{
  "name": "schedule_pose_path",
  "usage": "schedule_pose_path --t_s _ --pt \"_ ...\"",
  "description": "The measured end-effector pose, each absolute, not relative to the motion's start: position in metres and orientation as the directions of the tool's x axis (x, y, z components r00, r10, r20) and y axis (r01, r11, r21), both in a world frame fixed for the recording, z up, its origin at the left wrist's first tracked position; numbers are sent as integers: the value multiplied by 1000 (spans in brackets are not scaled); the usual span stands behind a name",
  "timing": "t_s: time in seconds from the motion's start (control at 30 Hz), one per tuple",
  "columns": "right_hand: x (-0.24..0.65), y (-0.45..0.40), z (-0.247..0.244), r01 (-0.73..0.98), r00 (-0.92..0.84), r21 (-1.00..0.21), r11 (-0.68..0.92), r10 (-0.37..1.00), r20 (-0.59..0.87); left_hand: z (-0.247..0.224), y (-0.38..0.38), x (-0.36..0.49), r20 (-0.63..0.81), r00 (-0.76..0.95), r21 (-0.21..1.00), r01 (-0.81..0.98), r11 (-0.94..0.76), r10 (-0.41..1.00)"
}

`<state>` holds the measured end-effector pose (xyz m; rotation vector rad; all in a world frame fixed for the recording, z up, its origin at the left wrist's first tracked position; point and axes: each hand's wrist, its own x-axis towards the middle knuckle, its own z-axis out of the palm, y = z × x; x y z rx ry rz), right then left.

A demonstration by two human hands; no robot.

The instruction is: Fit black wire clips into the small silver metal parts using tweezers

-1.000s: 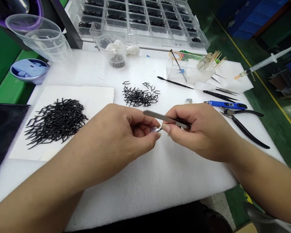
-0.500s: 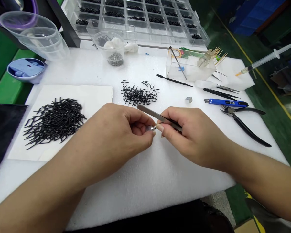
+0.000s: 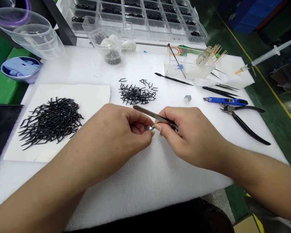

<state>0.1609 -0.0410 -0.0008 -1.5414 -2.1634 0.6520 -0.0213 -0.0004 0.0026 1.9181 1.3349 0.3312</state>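
Observation:
My left hand (image 3: 116, 139) pinches a small shiny metal piece (image 3: 149, 127) between thumb and fingers. Close beside it, my right hand (image 3: 191, 136) is closed on metal tweezers (image 3: 152, 114), which point up and left across the gap between the hands. The right thumb and fingertip meet right at the small piece; anything thin between them is too small to make out. Beyond the hands lies a small heap of black bent wire pieces (image 3: 137, 94). A larger heap of such pieces (image 3: 53, 121) rests on white paper (image 3: 92, 92) at the left.
Pliers (image 3: 247, 127), a blue cutter (image 3: 228, 101), a small metal block (image 3: 188, 98) and black tweezers (image 3: 218, 92) lie right. Behind stand a clear box (image 3: 177, 66), a clear cup (image 3: 106, 47), a compartment tray (image 3: 157, 35) and a blue bowl (image 3: 21, 69). A syringe (image 3: 264, 58) is upper right.
The view has shifted slightly, so the table items appear a little further left. Both hands keep nearly the same pose, with the tweezers and small metal piece still held.

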Motion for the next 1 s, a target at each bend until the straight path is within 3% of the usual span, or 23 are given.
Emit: schedule_pose_path --t_s 0.6,1.0 --pt "160 -40 -2 770 -305 -567 294 949 79 1 -1 -21 -227 433 727 671 -145 872" --pt "163 -42 -1 766 -333 -564 310 941 65 2 -1 -20 -289 439 646 745 -166 851"
